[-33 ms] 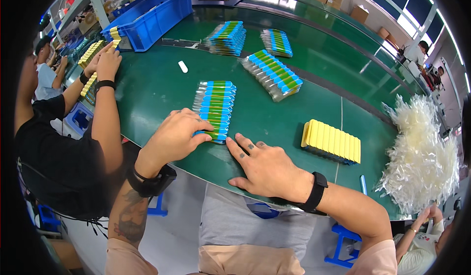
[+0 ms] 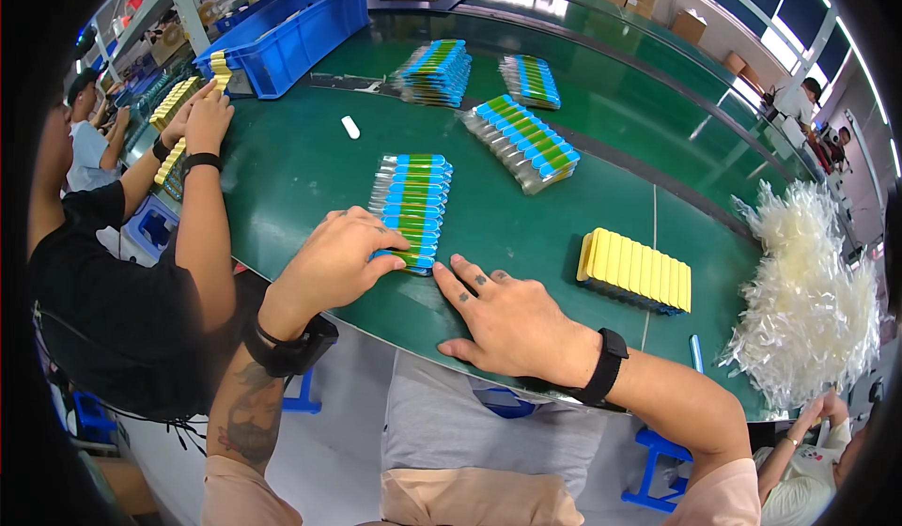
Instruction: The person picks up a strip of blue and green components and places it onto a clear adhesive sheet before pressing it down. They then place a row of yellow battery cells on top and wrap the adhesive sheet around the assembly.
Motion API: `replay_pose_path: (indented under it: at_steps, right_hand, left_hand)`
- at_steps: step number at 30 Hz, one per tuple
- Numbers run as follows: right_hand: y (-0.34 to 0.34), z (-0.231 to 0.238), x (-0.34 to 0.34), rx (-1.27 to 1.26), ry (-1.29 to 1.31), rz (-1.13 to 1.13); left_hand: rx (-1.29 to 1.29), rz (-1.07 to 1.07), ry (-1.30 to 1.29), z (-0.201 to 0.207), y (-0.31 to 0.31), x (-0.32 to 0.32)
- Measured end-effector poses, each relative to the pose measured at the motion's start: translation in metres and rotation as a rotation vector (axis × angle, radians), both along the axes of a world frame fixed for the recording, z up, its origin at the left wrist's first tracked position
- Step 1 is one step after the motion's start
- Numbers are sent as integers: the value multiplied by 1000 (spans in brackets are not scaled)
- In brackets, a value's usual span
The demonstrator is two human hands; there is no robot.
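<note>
An overlapping row of blue-and-green packets with clear plastic ends (image 2: 413,197) lies on the green table (image 2: 498,244) in front of me. At its near end, the thumb and fingers of my left hand (image 2: 338,255) are closed on the last packets. My right hand (image 2: 515,321) lies open, palm down, near the table's front edge. Its index fingertip rests beside the row's near right corner, and nothing is held in it. Farther back are more packet stacks: one tilted (image 2: 524,143), one taller (image 2: 435,72) and one small (image 2: 531,82).
To the right sit a block of yellow strips (image 2: 637,270), a thin blue stick (image 2: 695,352) and a heap of clear plastic film (image 2: 803,291). A white piece (image 2: 350,128) lies behind the row. At left, a co-worker (image 2: 132,272) works near a blue bin (image 2: 291,47).
</note>
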State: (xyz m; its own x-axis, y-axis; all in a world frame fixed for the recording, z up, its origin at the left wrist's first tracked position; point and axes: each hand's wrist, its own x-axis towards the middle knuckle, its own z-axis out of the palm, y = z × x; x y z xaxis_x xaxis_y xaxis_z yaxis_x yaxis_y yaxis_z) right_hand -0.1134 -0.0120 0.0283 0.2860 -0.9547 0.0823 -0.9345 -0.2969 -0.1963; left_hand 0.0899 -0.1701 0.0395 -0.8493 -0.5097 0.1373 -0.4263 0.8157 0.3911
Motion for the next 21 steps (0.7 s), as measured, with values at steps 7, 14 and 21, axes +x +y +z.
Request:
replay_pose_path:
  at_steps: [7,14,21]
  right_hand:
    - [1,-4,0,-52,7,14]
    - [-2,-1,2,27,32,0]
    - [-6,5,5,13,-37,-5]
  left_hand:
    - [-2,-1,-16,1,1,0]
    - [-23,3,-31,3,3,-2]
    - [-36,20,-56,8,6,-6]
